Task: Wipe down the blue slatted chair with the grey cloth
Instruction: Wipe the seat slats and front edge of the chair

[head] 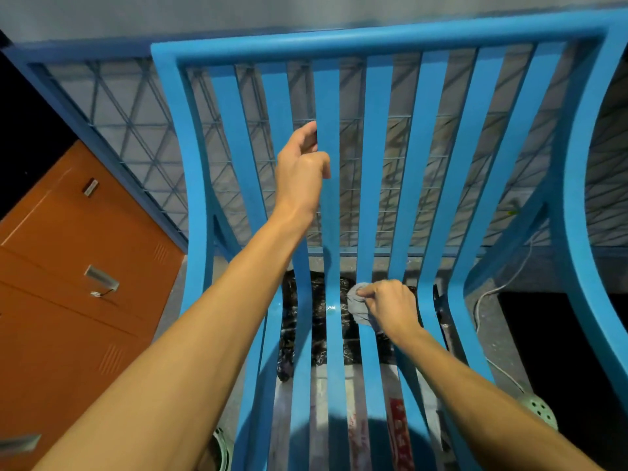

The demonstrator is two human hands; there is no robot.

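At far left we see an orange cabinet [78, 266] with metal handles, and behind it a blue wire-mesh railing [142, 130]. The blue slatted chair [373, 39] fills the middle of the view, its back rising away from us and its seat running under our arms. Our left hand [300, 171] grips the 3rd back slat from the left about halfway up, fingers curled round its edge and thumb laid across its front. Under the seat lies a crumpled black plastic bag [319, 334]. The grey cloth [358, 307] is bunched against the 4th slat, low in the bend where back meets seat. Our right hand [390, 305] pinches it there, fingers folded tight over the wad. Further right a white cable [492, 290] trails over the floor, and a pale green perforated stool [538, 411] sits near the right forearm.
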